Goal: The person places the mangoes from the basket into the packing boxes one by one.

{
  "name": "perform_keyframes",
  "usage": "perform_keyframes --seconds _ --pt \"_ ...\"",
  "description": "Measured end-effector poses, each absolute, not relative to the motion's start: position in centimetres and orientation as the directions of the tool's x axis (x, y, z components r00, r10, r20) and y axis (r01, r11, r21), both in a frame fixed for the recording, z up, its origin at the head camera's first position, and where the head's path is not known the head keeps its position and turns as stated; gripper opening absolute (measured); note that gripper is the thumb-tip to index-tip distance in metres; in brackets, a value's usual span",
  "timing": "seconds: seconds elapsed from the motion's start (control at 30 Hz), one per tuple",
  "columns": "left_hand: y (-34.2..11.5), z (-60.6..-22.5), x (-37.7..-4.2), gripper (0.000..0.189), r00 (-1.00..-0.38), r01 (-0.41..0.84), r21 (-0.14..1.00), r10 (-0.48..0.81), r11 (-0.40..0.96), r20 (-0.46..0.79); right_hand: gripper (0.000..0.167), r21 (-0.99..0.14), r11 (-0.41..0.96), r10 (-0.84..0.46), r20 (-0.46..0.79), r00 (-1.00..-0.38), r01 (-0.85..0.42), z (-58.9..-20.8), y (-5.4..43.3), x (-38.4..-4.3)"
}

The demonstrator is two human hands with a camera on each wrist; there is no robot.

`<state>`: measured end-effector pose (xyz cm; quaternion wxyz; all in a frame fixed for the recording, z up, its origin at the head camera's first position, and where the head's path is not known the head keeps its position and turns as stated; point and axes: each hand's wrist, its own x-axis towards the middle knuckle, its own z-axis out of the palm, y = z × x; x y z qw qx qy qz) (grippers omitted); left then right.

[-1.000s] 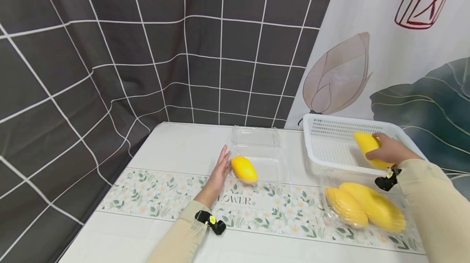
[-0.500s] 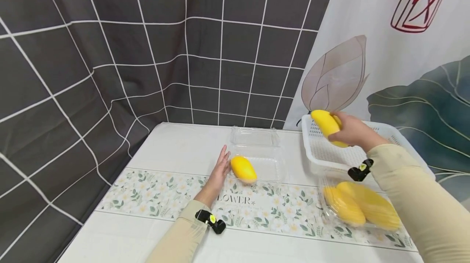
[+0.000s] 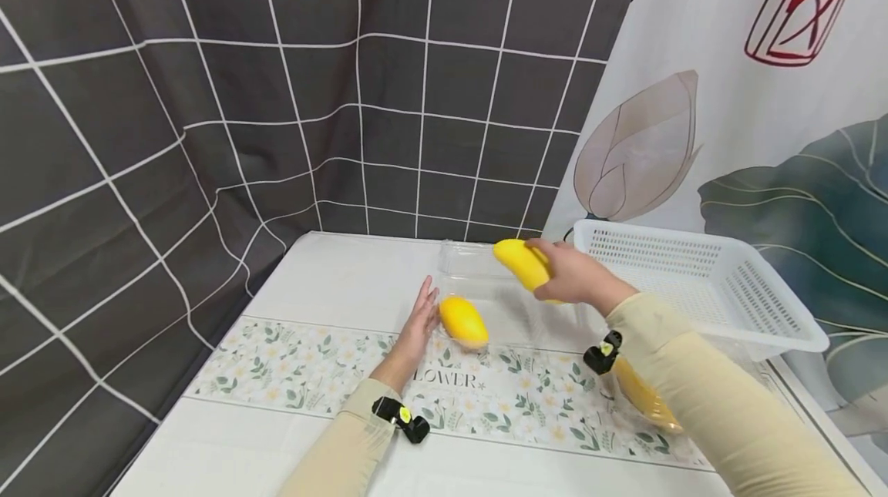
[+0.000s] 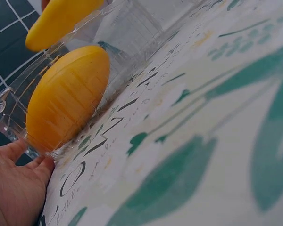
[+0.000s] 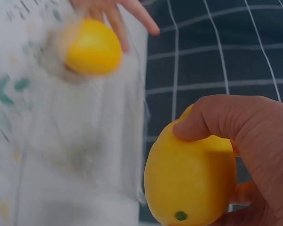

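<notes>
A yellow mango [image 3: 522, 263] is gripped in my right hand [image 3: 577, 275], raised over the right side of an open clear plastic clamshell box [image 3: 509, 317]. The right wrist view shows the thumb pressed on this mango [image 5: 191, 179], which has a green stem spot. Another mango [image 3: 463, 321] lies in the left part of the box. My left hand [image 3: 418, 324] rests with fingers extended against the box's left side. In the left wrist view its fingertips touch the clear wall beside the lying mango [image 4: 68, 96].
A white perforated basket [image 3: 770, 293] stands at the back right. In front of it a clear box holds a mango [image 3: 641, 393], partly hidden by my right sleeve. A floral strip [image 3: 298, 362] crosses the white table. A dark gridded curtain [image 3: 388, 142] hangs behind.
My right hand has lifted a mango out of the white basket and carried it left to above the open box. The left hand has stayed at the box's side.
</notes>
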<state>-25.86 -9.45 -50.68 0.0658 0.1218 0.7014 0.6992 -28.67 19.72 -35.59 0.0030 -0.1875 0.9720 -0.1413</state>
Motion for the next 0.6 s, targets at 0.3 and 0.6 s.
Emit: perform_keyframes --seconds 0.3,0.6 --pt "-9.4 -50.5 -26.0 0.058 -0.965 0.084 0.996 0.251 0.005 0.08 0.088 -0.29 0.871 -0.423 -0.037 -0.905 -0.395 -39.4 15.7 -28.1" --pt "-9.3 -50.8 -26.2 0.058 -0.962 0.082 0.996 0.26 -0.033 0.088 0.081 -0.269 0.884 -0.404 -0.029 -0.914 -0.382 -41.3 14.5 -28.0"
